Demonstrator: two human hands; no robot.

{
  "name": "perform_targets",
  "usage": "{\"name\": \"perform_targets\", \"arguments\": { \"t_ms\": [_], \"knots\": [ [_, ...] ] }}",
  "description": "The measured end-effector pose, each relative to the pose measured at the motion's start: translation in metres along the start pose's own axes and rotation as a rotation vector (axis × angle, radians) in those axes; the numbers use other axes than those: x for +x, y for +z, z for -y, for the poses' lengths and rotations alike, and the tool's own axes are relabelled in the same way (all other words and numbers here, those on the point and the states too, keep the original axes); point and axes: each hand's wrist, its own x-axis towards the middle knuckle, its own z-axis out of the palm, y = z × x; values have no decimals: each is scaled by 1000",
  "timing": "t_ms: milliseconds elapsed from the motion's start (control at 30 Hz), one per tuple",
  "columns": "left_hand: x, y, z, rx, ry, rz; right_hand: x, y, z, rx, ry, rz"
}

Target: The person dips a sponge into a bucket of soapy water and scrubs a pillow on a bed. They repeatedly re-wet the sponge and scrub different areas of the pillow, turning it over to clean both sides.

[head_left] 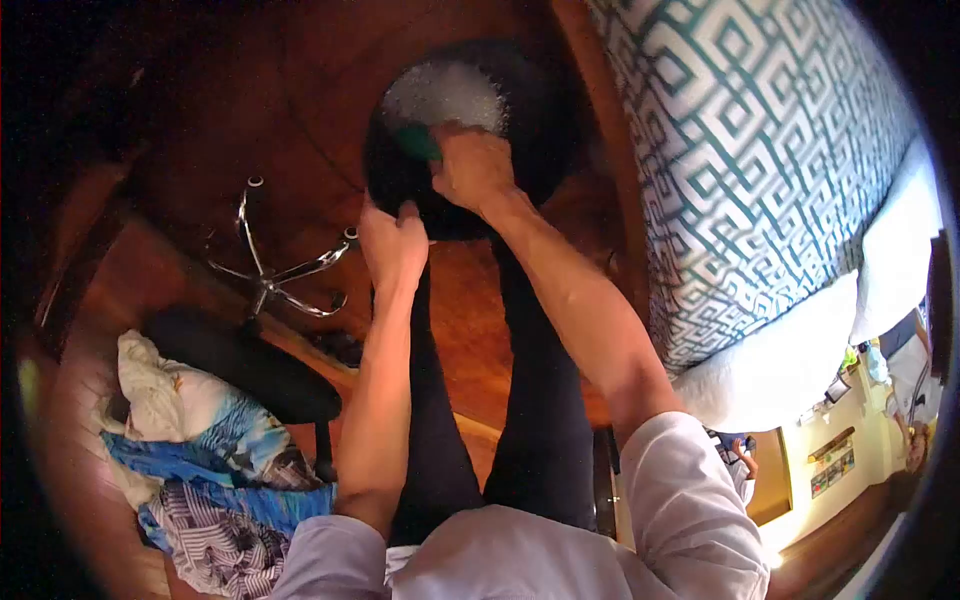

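A round black bucket (460, 222) stands in front of me with white, foamy suds (445, 92) inside it. My left hand (394, 242) is closed on the bucket's near left rim, thumb on the upper side. Over the bucket, my right hand (476, 166) is closed, with a dark green object (416, 142) at its fingers, beside the foam. The green object's kind is hard to make out, as the hand and shadow hide part of it.
To the right is a bed with a patterned cover (750, 180) and a white pillow (760, 395). An office chair's chrome base (268, 280) lies left of my legs. Rumpled clothes (215, 430) are piled near its black seat (250, 365). Another person's arm (745, 460) shows far right.
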Motion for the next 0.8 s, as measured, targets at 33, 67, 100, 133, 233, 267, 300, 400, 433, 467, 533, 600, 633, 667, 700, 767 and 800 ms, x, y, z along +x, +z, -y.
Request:
{"name": "perform_targets", "arguments": {
  "t_ms": [33,67,100,133,233,267,300,400,433,467,533,600,633,667,700,767,800],
  "knots": [
    [-14,-9,-13,-10,-35,15,-8,-9,3,4,-4,-12],
    [-20,-14,4,188,202,-62,-17,-18,6,-41,-49,97],
    [-33,-20,-6,193,215,-62,-26,-26,9,-85,-89,205],
    [-50,-30,-18,208,173,-65,-37,-32,11,-80,-84,190],
    [-82,-48,-34,245,178,-85,-64,-42,16,-24,-83,22],
    [-91,-55,-37,272,219,-88,-74,-47,18,-62,-105,85],
    [-100,-61,-38,278,238,-78,-85,-52,21,-98,-117,145],
    [-121,-69,-38,327,257,-88,-114,-68,26,-66,4,137],
    [-128,-71,-39,328,250,-76,-122,-69,29,-105,-11,204],
    [-138,-70,-41,352,276,-95,-134,-70,31,-111,-41,157],
    [-145,-75,-33,387,366,-112,-155,-79,37,-72,-33,98],
    [-151,-75,-34,339,337,-73,-165,-90,37,-104,-51,166],
    [-163,-78,-45,305,245,-21,-172,-92,38,-161,-91,253],
    [-170,-78,-42,323,286,-24,-181,-94,39,-161,-48,240],
    [-172,-79,-36,343,332,-31,-188,-98,40,-80,6,179],
    [-171,-82,-18,392,407,-107,-195,-107,40,-16,61,94],
    [-179,-83,-27,317,362,-49,-202,-114,40,-84,4,187]
  ]
}}
